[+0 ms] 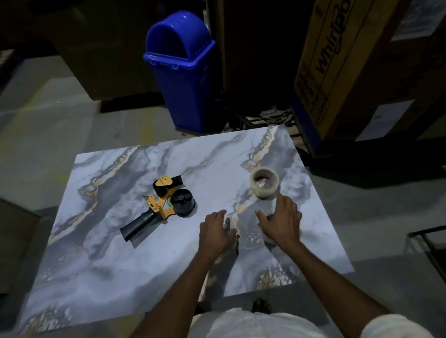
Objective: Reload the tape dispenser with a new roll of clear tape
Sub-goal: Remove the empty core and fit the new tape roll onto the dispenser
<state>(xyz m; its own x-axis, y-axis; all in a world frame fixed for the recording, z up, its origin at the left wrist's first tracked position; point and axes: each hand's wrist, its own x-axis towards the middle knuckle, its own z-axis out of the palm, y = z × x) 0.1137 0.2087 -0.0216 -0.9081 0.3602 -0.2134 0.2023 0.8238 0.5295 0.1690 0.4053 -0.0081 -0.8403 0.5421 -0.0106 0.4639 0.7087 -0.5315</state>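
Bearing dispenser and tape roll, the marble table faces a bin.

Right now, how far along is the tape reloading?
Done: nothing visible; the tape dispenser lies on the table with no roll on it. In hand: nothing yet; the open right hand is close to the clear tape roll, the left hand hovers empty. Left: fitting and threading the roll.

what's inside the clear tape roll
The clear tape roll has a reddish-brown core; through its hole a pale patch of the table shows. The near inner wall is hidden.
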